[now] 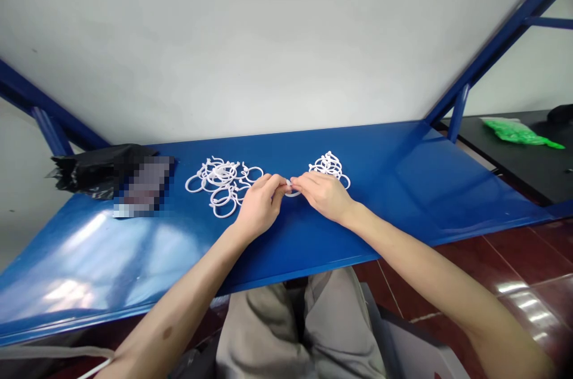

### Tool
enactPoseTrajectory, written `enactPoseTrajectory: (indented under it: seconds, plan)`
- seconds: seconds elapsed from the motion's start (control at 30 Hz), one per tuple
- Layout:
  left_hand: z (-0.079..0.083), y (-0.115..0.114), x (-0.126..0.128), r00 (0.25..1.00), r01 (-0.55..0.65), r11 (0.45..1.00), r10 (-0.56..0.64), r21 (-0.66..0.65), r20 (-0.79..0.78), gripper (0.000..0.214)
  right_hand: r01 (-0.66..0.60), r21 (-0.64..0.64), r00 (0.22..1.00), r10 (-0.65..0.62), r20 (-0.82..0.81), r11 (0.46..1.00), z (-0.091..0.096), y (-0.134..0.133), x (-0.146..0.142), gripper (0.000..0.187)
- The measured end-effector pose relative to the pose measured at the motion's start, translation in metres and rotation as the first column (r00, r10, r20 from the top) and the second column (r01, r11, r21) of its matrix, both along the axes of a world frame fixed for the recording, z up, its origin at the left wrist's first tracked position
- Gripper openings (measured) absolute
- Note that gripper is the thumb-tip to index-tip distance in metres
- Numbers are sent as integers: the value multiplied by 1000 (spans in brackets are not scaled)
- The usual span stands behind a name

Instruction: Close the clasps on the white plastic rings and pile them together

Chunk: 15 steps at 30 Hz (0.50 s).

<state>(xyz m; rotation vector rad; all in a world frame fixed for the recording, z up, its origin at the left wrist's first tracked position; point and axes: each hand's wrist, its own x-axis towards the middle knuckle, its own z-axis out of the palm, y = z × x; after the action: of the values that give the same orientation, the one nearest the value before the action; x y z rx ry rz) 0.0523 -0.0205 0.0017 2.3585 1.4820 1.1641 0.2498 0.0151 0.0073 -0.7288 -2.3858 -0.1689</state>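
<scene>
Between my two hands is one white plastic ring (293,193), its lower curve showing below the fingertips. My left hand (263,203) pinches the ring near its top from the left. From the right, my right hand (326,193) pinches it close beside, the fingertips almost meeting. To the left lies a loose, spread pile of white plastic rings (221,173), several with small knobs or hooked ends apart. Just behind my right hand sits a smaller, tighter pile of white rings (328,163). The fingers hide most of the held ring's joint.
The blue table (385,152) runs along a white wall (268,39). At its left end lie a black plastic bag (98,167) and a pixelated, blurred-out object (145,185). A black table (505,164) at the right bears a green plastic bag (519,131). Blue frame bars slope at both sides.
</scene>
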Motion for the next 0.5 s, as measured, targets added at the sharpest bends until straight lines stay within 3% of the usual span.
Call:
enactPoseTrajectory:
  seconds: [0.07, 0.13, 0.2, 0.27, 0.33, 0.43, 0.5]
  plan:
    - [2, 4, -1, 993, -34, 999, 38, 39, -108, 20, 109, -3, 994, -109, 16, 994, 6, 4, 2, 30]
    - [2, 7, -4, 969, -96, 992, 112, 80, -220, 24, 314, -33, 949, -313, 41, 949, 14, 10, 10, 29]
    - [0, 10, -8, 921, -208, 973, 231, 106, -314, 29, 562, -90, 827, -556, 89, 822, 23, 19, 26, 28]
    - [-3, 12, -13, 859, -324, 940, 339, 105, -384, 35, 741, -169, 671, -725, 155, 650, 31, 29, 47, 29]
    - [-5, 13, -15, 803, -402, 911, 398, 90, -444, 41, 808, -253, 585, -777, 234, 532, 36, 39, 69, 27]
    - [-4, 12, -16, 747, -458, 886, 425, 67, -512, 49, 816, -378, 563, -746, 355, 436, 37, 47, 92, 19]
    - [-3, 12, -15, 729, -469, 881, 421, 53, -540, 47, 814, -419, 564, -720, 404, 403, 36, 48, 98, 17]
